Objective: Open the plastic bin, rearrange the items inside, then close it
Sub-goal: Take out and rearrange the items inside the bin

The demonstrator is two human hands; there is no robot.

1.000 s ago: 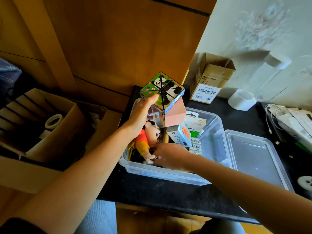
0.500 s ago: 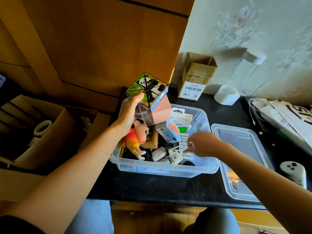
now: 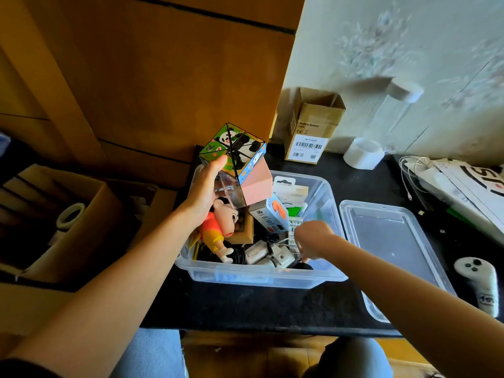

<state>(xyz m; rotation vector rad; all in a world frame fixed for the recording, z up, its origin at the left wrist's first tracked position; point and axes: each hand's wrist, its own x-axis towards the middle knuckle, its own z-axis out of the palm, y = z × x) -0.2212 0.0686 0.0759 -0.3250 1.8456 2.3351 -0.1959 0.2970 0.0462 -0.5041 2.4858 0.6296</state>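
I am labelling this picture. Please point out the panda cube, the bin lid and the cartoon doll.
panda cube (image 3: 234,148): head view, on its top panda face.
bin lid (image 3: 387,241): head view, on its flat clear middle.
cartoon doll (image 3: 215,230): head view, on its red shirt.

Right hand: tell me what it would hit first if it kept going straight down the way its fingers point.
Probably the white adapters lying in the plastic bin just below the right hand; its fingers point down into that clutter. Depth is unclear, so a cable might come first.

Two bare forearms, dark sleeve edge (image 3: 24,368) at left upper arm, grey-blue trousers (image 3: 152,356) over both knees
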